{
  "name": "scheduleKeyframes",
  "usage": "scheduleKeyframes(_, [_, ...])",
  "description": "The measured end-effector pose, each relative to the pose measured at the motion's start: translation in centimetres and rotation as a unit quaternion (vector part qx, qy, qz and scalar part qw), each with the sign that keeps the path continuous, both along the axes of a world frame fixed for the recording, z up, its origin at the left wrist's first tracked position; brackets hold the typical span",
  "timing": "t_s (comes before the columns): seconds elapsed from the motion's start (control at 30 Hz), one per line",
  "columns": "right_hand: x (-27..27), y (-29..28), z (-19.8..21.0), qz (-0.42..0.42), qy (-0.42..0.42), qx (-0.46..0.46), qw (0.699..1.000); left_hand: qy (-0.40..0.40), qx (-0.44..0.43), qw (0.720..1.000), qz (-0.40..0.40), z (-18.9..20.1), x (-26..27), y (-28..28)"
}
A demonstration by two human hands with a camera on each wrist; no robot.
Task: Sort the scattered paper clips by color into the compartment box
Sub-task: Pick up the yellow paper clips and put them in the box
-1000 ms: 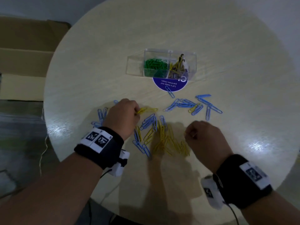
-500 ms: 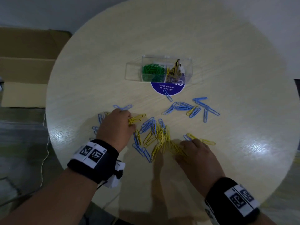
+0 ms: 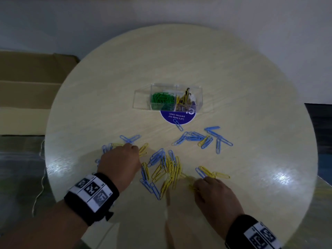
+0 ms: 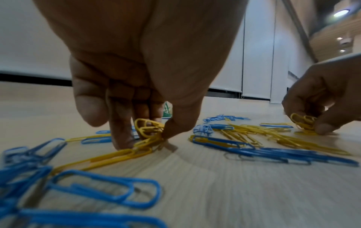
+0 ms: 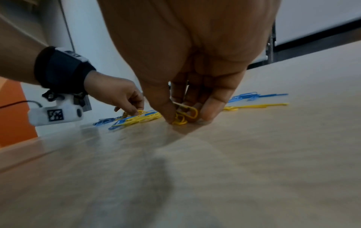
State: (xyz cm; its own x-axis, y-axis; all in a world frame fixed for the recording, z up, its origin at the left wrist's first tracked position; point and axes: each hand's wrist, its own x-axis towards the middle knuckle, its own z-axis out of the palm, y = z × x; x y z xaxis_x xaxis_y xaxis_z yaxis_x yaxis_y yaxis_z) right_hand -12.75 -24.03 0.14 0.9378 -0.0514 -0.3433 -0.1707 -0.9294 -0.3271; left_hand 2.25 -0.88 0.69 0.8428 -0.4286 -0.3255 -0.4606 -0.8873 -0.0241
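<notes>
Progress: green clips (image 3: 161,98) in box (image 3: 142,97), some yellow beside them | left: blue clips (image 3: 192,138) and yellow clips (image 3: 172,169) scattered on surface (image 3: 251,105) | my left hand (image 3: 119,161) pinches yellow clips | my right hand (image 3: 214,193) pinches yellow too

Compartment box (image 3: 168,97): contents of the right cell too small to tell.

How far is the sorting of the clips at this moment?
Done: green clips and some yellow ones lie in the compartment box. In hand: left hand and right hand each pinch yellow clips. Left: many blue clips and yellow ones on the table.
</notes>
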Motion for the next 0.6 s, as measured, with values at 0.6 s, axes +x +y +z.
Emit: scheduleKeyframes(0.6, [7.2,-6.4,5.1,-0.216,-0.177,0.222,0.934,0.019,-0.380,0.904,0.194,5.2,9.8,-10.6])
